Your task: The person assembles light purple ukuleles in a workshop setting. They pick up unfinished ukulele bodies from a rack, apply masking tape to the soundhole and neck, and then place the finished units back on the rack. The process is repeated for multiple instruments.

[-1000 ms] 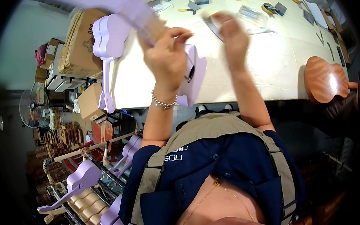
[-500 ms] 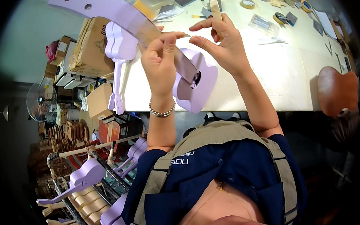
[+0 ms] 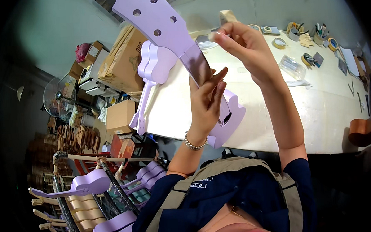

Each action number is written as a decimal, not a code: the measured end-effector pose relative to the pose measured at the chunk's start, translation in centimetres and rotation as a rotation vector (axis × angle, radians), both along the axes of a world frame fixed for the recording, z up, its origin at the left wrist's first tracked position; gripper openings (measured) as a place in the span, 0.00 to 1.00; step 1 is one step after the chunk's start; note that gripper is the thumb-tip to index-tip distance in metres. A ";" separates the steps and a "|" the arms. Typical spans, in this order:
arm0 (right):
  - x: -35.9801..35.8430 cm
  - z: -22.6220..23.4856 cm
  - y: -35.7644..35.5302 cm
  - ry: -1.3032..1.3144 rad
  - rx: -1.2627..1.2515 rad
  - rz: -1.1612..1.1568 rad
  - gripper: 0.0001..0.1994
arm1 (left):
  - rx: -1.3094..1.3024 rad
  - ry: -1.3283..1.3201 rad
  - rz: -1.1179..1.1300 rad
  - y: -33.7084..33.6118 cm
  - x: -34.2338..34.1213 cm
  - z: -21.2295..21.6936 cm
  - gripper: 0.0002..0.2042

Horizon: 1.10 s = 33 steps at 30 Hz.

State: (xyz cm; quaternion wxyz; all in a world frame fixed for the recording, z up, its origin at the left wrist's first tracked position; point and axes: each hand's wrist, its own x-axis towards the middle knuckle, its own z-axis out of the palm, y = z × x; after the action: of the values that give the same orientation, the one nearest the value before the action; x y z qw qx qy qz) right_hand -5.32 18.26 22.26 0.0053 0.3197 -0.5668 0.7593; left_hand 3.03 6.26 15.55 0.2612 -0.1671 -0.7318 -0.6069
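Note:
A lilac ukulele [image 3: 236, 115] slants up across the table, its headstock [image 3: 155, 23] with several holes pointing up and left. My left hand [image 3: 206, 101] is closed around its neck, thumb and fingers on the near side; a brownish covering lies along the fretboard [image 3: 196, 66]. Higher up and to the right, apart from the ukulele, my right hand [image 3: 249, 49] pinches a small pale piece at its fingertips. A beige loop of masking tape [image 3: 227, 16] shows behind those fingers, partly hidden by them.
Another lilac ukulele [image 3: 160, 67] lies at the table's left edge beside cardboard boxes [image 3: 126, 60]. Tape rolls [image 3: 279, 43], a plastic bag [image 3: 293, 67] and tool cups [image 3: 320, 34] stand at the back right. A rack of ukuleles [image 3: 90, 182] is at lower left.
My right hand has moved up, away from my left hand. My left hand now wraps the neck, where before it was pinching beside it. The view has shifted, showing more of the headstock.

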 end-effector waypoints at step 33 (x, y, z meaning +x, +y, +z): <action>2.1 -7.5 2.9 0.462 0.448 -0.213 0.31 | -0.041 0.063 0.098 -1.1 -3.1 -1.4 0.15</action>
State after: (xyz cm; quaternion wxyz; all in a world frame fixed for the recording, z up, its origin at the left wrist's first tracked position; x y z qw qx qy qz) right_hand -3.25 21.17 14.71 0.1423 0.4155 -0.7337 0.5184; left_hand -0.12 5.20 14.19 0.3099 -0.1555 -0.7429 -0.5726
